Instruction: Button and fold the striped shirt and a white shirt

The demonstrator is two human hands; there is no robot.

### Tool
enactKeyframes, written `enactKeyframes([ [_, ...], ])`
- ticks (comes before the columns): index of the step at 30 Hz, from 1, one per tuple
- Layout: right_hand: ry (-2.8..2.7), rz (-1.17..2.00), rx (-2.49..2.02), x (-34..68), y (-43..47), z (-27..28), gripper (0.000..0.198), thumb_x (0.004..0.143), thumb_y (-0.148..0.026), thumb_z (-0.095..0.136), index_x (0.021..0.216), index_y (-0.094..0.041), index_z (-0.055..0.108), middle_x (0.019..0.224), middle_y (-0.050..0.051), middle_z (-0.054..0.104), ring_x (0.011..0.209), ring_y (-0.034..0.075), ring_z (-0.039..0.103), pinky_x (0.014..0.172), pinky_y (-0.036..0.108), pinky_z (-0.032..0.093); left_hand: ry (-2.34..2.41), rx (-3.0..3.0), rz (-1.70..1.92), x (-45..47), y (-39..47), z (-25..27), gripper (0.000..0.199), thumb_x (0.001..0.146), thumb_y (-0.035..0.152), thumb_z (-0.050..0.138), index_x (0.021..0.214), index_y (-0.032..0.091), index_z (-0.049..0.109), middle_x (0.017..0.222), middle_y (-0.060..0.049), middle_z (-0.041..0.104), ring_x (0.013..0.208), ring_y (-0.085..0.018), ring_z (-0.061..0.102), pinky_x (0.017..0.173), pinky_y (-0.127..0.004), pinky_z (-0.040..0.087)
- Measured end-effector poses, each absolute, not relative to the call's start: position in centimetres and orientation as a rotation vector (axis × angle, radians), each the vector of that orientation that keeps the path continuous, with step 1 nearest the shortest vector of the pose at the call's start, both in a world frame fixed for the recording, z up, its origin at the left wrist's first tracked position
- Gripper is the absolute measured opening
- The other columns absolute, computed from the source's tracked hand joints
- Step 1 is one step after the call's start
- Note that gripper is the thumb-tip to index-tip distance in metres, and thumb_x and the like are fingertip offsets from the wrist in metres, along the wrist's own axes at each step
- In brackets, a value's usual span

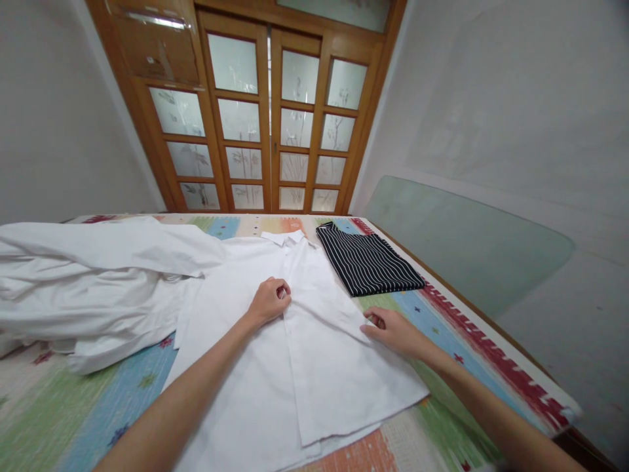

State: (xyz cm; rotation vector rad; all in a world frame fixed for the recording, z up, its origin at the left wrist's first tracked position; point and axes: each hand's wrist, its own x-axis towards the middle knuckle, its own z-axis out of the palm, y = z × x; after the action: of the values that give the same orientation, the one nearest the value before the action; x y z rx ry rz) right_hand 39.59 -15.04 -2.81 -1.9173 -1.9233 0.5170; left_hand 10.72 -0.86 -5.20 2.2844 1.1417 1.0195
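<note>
A white collared shirt [250, 387] lies front side up, its collar at the far end and its hem toward me. Near the middle of the front opening, my left hand [269, 301] is closed in a pinch on the shirt's fabric. My right hand [393, 330] pinches the shirt at its right side edge, thumb and fingers together. A crease runs across the cloth between the two hands. Part of the shirt's left side is hidden under my left forearm.
To the left, more white garments [98, 282] lie in a loose heap against the shirt. A folded black-and-white striped garment [371, 259] lies at the far right. Beneath everything is a colourful striped cloth [115, 387]. A wall stands along the right edge, wooden glazed doors [270, 118] beyond.
</note>
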Motion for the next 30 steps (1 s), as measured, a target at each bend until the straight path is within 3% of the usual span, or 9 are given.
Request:
enactKeyframes([
  [5,-2.001,0.696,-1.667,36.8,-15.5,-1.5,0.029,0.078,-0.029,0.057,0.104,-0.015,0.062,0.065,-0.004,0.048,0.06,0.013,0.044,0.057,0.024,0.031,1.191,2.316,0.996,10.7,-0.8,-5.3,0.011,0.063,0.009,0.056,0.066,0.019,0.061,0.06,0.002,0.049,0.066,-0.017,0.051,0.066,-0.029,0.043],
  [8,-2.149,0.802,-1.53,34.6,-16.0,-0.5,0.031,0.081,-0.026,0.057,0.11,-0.016,0.062,0.067,-0.003,0.052,0.061,0.012,0.045,0.058,0.023,0.031,1.218,2.311,1.062,10.7,-0.7,-5.5,0.013,0.064,0.01,0.056,0.071,0.019,0.062,0.072,-0.001,0.052,0.074,-0.019,0.053,0.071,-0.031,0.047],
  [11,-2.304,0.817,-1.426,33.2,-15.3,0.0,0.022,0.086,-0.035,0.057,0.092,-0.016,0.067,0.066,-0.002,0.057,0.06,0.012,0.047,0.058,0.023,0.031,1.207,2.278,1.123,10.7,-0.5,-5.7,0.015,0.068,0.012,0.056,0.079,0.019,0.063,0.087,-0.004,0.058,0.087,-0.02,0.056,0.083,-0.035,0.048],
  [13,-2.308,0.801,-1.425,33.0,-14.0,-0.1,0.034,0.092,-0.038,0.049,0.072,-0.016,0.065,0.062,0.0,0.058,0.058,0.012,0.048,0.058,0.024,0.032,1.228,2.28,1.105,10.7,-0.4,-5.9,0.012,0.075,0.015,0.055,0.083,0.02,0.062,0.096,-0.005,0.062,0.096,-0.022,0.057,0.091,-0.038,0.046],
  [16,-2.144,0.703,-1.594,33.6,-11.0,-0.3,0.038,0.093,-0.026,0.041,0.062,-0.016,0.062,0.06,0.001,0.062,0.057,0.013,0.055,0.06,0.023,0.037,1.328,2.329,0.986,10.9,-0.4,-6.1,0.013,0.083,0.018,0.051,0.091,0.019,0.062,0.104,-0.007,0.066,0.103,-0.024,0.057,0.095,-0.042,0.043],
  [19,-2.002,0.485,-1.794,34.4,-7.8,-0.7,0.019,0.082,-0.014,0.05,0.087,-0.015,0.068,0.067,0.001,0.068,0.057,0.013,0.059,0.061,0.022,0.04,1.412,2.439,0.872,11.2,-0.7,-6.3,0.02,0.084,0.016,0.051,0.101,0.017,0.061,0.112,-0.01,0.067,0.11,-0.025,0.057,0.097,-0.041,0.042],
  [22,-1.951,0.451,-1.977,34.6,-5.5,-1.2,0.03,0.082,-0.014,0.051,0.109,-0.012,0.064,0.067,0.002,0.07,0.053,0.014,0.062,0.062,0.022,0.043,1.452,2.594,0.775,11.3,-1.1,-6.1,0.024,0.086,0.016,0.049,0.107,0.015,0.061,0.117,-0.012,0.066,0.112,-0.026,0.056,0.097,-0.041,0.042],
  [27,-1.917,0.132,-2.241,33.7,-2.9,-2.4,0.032,0.083,-0.024,0.057,0.106,-0.005,0.066,0.099,0.021,0.072,0.093,0.028,0.069,0.073,0.027,0.045,1.377,2.835,0.609,10.6,-0.9,-5.5,0.021,0.089,0.021,0.048,0.102,0.015,0.063,0.105,-0.014,0.068,0.104,-0.027,0.059,0.089,-0.042,0.044],
  [30,-1.888,0.127,-2.241,33.4,-1.8,-2.6,0.031,0.081,-0.02,0.058,0.107,-0.006,0.067,0.104,0.021,0.071,0.097,0.027,0.067,0.074,0.026,0.045,1.31,2.867,0.603,9.9,-0.4,-5.3,0.02,0.089,0.026,0.051,0.103,0.017,0.063,0.102,-0.012,0.069,0.102,-0.027,0.059,0.089,-0.041,0.044],
])
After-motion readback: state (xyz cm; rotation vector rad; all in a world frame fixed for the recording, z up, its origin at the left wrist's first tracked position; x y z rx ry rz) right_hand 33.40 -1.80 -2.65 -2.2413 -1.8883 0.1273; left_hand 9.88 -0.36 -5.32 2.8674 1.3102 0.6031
